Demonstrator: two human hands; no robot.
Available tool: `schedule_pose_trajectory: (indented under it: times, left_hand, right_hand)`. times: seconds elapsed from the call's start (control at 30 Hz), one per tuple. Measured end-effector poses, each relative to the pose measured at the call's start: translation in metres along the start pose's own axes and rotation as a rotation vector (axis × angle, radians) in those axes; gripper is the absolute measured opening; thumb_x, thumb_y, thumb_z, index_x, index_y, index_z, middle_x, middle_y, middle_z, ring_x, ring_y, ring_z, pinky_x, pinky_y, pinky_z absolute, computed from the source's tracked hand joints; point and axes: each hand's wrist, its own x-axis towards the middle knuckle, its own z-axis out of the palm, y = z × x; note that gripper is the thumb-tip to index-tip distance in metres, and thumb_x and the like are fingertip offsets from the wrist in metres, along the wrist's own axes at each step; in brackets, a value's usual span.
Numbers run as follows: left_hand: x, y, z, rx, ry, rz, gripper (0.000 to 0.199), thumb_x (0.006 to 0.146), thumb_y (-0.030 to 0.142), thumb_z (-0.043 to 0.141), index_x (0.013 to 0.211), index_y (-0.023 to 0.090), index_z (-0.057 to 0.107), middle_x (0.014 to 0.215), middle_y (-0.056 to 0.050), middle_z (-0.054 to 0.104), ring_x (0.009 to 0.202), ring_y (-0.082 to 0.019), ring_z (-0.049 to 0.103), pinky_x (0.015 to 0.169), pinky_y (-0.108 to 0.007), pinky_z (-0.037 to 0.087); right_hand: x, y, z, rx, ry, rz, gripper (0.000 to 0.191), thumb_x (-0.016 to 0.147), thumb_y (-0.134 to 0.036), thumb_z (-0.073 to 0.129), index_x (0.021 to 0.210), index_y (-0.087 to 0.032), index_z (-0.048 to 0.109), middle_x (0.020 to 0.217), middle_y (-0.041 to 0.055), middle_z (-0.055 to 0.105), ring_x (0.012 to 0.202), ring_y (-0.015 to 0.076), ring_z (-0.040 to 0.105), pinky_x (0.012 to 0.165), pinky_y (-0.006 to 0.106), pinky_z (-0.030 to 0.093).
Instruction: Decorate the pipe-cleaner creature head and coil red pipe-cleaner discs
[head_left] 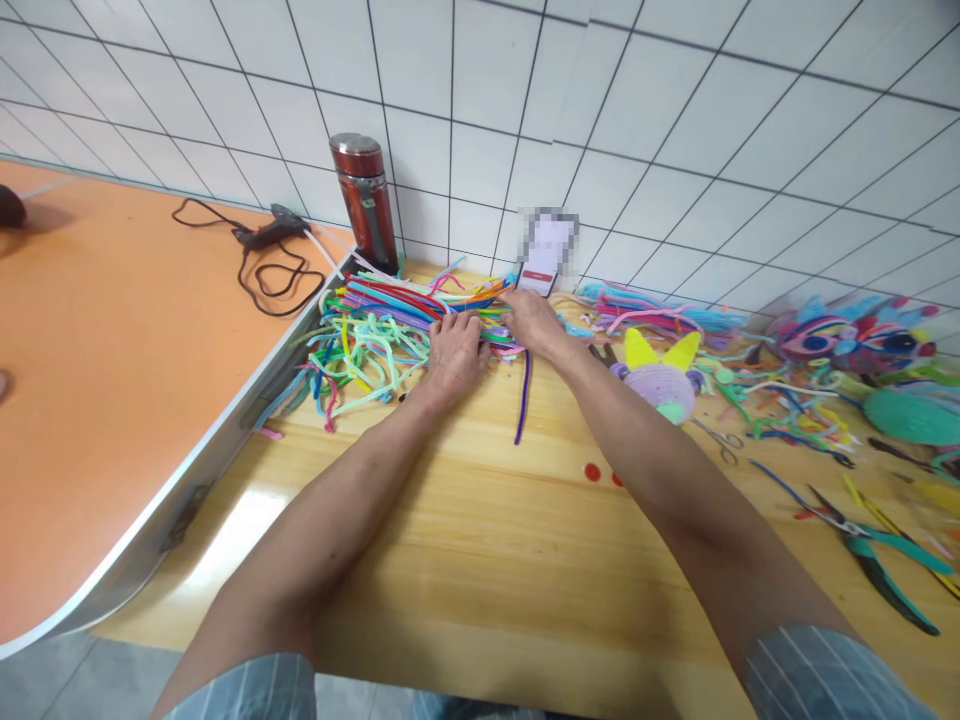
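A heap of colourful pipe cleaners (390, 300) lies against the wall on the wooden table. My left hand (457, 352) rests over the near side of the bundle, its fingers bent down onto the pipe cleaners. At the bundle's right end, my right hand (534, 322) has its fingers closed around some strands; which ones is hidden. One dark purple pipe cleaner (523, 400) sticks out towards me between the two hands. Tangled pale green pipe cleaners (371, 350) lie to the left of my left hand.
A phone (544, 255) leans on the wall behind my right hand, and a red flask (366, 205) stands behind the heap. Rightward are a purple round figure with yellow ears (660, 385), scissors (724, 440) and pliers (862, 535). A glue gun (270, 232) lies on the orange table (150, 350).
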Motion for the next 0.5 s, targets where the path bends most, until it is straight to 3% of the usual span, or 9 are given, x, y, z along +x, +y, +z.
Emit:
schedule_pose_trajectory:
  times: [0.13,0.3,0.4,0.5]
  left_hand:
    - [-0.001,-0.001,0.000,-0.008,0.003,0.009,0.028,0.100,0.028,0.055,0.124,0.019,0.066,0.168,-0.010,0.054,0.138,-0.039,0.055,0.112,-0.055,0.042]
    - [0.000,-0.001,0.000,-0.002,-0.013,0.010,0.027,0.098,0.027,0.056,0.122,0.020,0.066,0.172,-0.012,0.048,0.140,-0.039,0.055,0.113,-0.057,0.042]
    - [0.000,-0.001,0.000,-0.007,-0.003,0.020,0.029,0.099,0.027,0.055,0.125,0.020,0.066,0.166,-0.014,0.055,0.141,-0.038,0.055,0.113,-0.055,0.042]
    - [0.000,0.000,-0.001,0.008,-0.003,0.015,0.028,0.101,0.028,0.054,0.124,0.020,0.067,0.148,-0.016,0.066,0.134,-0.039,0.057,0.111,-0.055,0.042]
  right_hand:
    - [0.000,0.005,0.004,-0.005,0.061,0.040,0.049,0.099,-0.019,0.059,0.146,-0.019,0.070,0.146,0.0139,0.073,0.138,0.0321,0.066,0.119,0.042,0.049]
    - [0.001,0.010,0.006,-0.038,0.014,0.093,0.036,0.098,-0.024,0.066,0.132,-0.023,0.079,0.128,0.0106,0.082,0.122,0.0295,0.074,0.106,0.038,0.054]
    - [0.005,0.011,0.007,-0.057,-0.023,0.096,0.027,0.097,-0.024,0.066,0.118,-0.023,0.084,0.122,0.0097,0.083,0.116,0.0273,0.076,0.101,0.034,0.054]
    - [0.010,0.012,0.005,-0.046,-0.025,0.092,0.027,0.099,-0.022,0.061,0.111,-0.022,0.085,0.119,0.0101,0.084,0.112,0.0258,0.076,0.097,0.031,0.053]
